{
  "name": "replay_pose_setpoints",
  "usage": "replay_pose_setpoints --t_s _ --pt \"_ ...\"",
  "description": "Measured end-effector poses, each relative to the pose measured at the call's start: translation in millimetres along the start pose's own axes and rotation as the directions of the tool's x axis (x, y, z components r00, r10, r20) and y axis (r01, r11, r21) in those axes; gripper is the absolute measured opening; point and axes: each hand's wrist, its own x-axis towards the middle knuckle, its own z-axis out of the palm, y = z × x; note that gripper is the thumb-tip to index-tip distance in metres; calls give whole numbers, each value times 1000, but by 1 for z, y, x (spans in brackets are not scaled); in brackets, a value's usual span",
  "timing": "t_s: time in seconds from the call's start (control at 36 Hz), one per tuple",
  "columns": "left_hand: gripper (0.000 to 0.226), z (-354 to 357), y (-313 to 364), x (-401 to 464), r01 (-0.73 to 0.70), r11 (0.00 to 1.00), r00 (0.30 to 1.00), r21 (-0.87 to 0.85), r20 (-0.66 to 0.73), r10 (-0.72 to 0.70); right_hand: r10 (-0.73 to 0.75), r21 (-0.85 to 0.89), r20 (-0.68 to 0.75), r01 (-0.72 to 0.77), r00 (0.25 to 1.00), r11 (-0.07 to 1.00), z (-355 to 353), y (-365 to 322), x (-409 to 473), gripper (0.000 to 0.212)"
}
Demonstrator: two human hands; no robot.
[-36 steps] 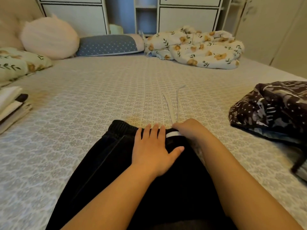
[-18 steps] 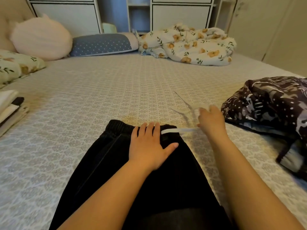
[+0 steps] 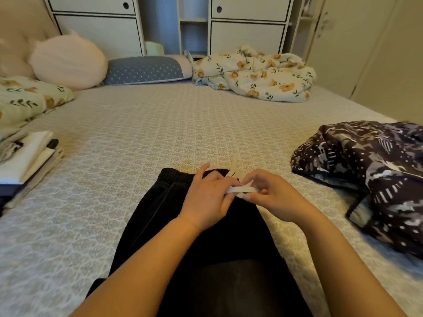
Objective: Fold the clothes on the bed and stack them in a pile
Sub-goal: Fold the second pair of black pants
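The black trousers (image 3: 206,236) run off the bottom edge, so their legs go unseen. The patterned dark garment (image 3: 375,175) is cut by the right edge, and the folded pile (image 3: 25,161) by the left.

Open bed sheet (image 3: 160,124) ahead; folded stack (image 3: 29,156) at left, dark patterned garment (image 3: 370,170) crowding right.

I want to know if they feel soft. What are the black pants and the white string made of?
The black pants look like soft, matte cloth, maybe velvety or corduroy: faint lines run down them and the waistband is gathered. The white string, held by both hands, looks like a flat woven cotton tape; the blur leaves that uncertain.
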Motion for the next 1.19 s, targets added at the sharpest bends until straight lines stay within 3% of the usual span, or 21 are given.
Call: replay_pose_setpoints --t_s 0.08,0.14,0.28,0.44,0.47,0.53,0.56,0.61,0.67,0.75,0.81,0.86,0.92,1.0,1.08,1.19 --pt "25 -24 1 -18 -1 999 989 33 150 -4 131 -210 5 -127 991 969 -4 9 -13 28" --pt "27 -41 -5 -37 90 996 966 24 240 -93 178 -205 17 -170 984 964 -2 10 -19 24" --pt "29 -78 -34 -85 363 929 833 68 423 -357 162 -332 45 -138 986 933 6 -11 -18 14" --pt "33 -103 -22 -93 625 770 720 -128 475 -506 114 -296 69 -89 991 951 33 -50 -16 23" --pt "34 -103 -15 -91 684 694 690 -227 510 -514 105 -265 70 -83 992 961 40 -58 -18 26" --pt "33 -102 -1 -88 795 396 606 -459 598 -524 110 -255 78 -87 991 963 54 -71 -25 26" --pt "31 -99 3 -87 812 294 575 -503 607 -549 121 -290 95 -89 988 953 60 -76 -31 32" --pt "27 -93 5 -89 864 348 502 -364 593 -630 163 -424 129 -95 978 901 67 -82 -45 54" --pt "36 -90 2 -96 843 520 515 -140 491 -703 159 -549 84 -88 984 831 70 -87 -66 67" --pt "56 -97 5 -118 687 725 678 41 323 -660 5 -649 27 14 1000 761 73 -93 -106 63" --pt "58 -104 19 -136 535 839 787 98 301 -538 -59 -630 87 101 994 770 78 -94 -133 52" --pt "61 -107 38 -162 396 911 851 118 325 -412 -49 -575 163 135 985 807 87 -90 -157 45" --pt "75 -109 62 -195 234 956 866 178 409 -288 -19 -563 214 139 977 814 95 -81 -179 48" --pt "91 -105 80 -244 59 957 841 285 503 -202 16 -672 239 153 971 725 101 -62 -204 73" --pt "80 -108 69 -262 81 938 880 336 418 -225 15 -774 190 141 982 618 103 -50 -215 89" --pt "74 -109 58 -268 134 929 879 344 391 -271 40 -832 108 68 993 551 100 -41 -223 78"
